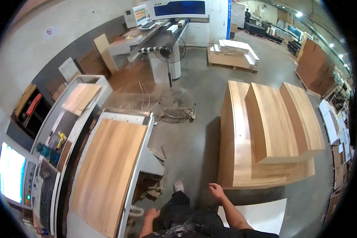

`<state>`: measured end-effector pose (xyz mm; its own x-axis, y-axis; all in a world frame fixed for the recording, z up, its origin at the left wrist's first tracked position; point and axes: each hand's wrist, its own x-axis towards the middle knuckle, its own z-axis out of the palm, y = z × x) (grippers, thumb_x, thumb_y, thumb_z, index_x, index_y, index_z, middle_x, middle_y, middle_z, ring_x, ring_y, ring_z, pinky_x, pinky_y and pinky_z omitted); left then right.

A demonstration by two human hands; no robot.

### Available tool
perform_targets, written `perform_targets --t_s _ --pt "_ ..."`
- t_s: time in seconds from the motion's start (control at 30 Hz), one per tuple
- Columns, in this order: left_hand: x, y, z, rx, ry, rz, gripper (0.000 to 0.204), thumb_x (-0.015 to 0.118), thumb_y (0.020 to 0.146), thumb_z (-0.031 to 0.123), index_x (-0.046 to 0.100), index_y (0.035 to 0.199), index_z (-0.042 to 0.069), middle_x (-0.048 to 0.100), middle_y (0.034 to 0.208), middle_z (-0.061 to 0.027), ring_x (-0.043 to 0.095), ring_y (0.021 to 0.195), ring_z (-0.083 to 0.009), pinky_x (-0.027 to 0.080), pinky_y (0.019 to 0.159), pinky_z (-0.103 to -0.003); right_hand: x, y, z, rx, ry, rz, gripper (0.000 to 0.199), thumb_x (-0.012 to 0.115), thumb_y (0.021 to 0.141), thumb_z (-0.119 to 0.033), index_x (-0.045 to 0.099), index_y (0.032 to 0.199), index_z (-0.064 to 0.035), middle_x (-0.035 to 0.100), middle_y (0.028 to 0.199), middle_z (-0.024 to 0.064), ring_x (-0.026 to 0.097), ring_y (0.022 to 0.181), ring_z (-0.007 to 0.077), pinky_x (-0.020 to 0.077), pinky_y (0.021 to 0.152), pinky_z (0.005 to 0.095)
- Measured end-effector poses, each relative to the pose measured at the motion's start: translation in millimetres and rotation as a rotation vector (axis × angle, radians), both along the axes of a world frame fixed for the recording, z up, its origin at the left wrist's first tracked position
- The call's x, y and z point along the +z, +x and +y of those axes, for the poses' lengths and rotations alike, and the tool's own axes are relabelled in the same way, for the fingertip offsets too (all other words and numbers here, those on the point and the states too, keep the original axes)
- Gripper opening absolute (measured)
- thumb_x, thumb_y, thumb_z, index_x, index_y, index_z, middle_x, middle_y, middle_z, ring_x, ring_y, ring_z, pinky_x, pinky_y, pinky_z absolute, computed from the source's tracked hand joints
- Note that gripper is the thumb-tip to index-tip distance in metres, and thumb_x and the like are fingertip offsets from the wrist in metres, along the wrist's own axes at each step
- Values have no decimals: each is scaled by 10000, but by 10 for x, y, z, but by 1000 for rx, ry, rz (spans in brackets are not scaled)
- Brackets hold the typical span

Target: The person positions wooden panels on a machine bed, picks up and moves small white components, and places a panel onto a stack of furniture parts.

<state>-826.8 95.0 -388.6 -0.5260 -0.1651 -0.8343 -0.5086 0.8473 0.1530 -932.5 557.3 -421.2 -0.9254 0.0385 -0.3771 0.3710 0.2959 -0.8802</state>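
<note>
My left hand (152, 214) hangs low beside the near right edge of a wood-grain panel (109, 170), apart from it and holding nothing. That panel lies flat on a machine bed (146, 137) to my left. My right hand (215, 190) is in front of the near left corner of a big stack of wood-grain boards (242, 174), its fingers loosely bent with nothing visible in them. On top of the stack stand two higher piles of the same boards, a middle pile (275, 131) and a right pile (301, 115). Whether the right hand touches the stack is hard to tell.
A white panel (261, 216) lies low at my right. Ahead stand a floor fan (166, 50) and its base with cables (176, 111). A lit screen (12, 172) is at far left. A pallet of white boards (230, 59) sits at the back, near a large machine (186, 31).
</note>
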Motion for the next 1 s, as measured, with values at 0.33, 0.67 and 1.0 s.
perform_targets --t_s 0.33,0.67,1.0 --pt "1125 -4580 1110 -272 30 521 480 497 944 425 717 1080 20 712 1058 -247 677 1019 -438 517 896 -552 24 -773 657 -537 28 -427 327 520 824 57 757 1047 27 680 754 82 590 597 175 466 547 316" --pt "-164 -7060 1355 -57 36 167 418 530 919 387 721 1056 42 700 1067 -245 668 1030 -426 535 828 -530 -239 -4125 1402 -487 263 -235 268 674 883 -63 711 1118 60 743 964 151 680 828 222 542 774 314" --pt "-354 -8291 1823 210 253 -108 389 545 937 365 715 1052 34 707 1023 -225 665 963 -387 522 816 -497 1067 -9278 2781 -67 764 353 622 746 815 -176 509 1366 -12 564 1339 222 504 1265 397 396 1089 484"
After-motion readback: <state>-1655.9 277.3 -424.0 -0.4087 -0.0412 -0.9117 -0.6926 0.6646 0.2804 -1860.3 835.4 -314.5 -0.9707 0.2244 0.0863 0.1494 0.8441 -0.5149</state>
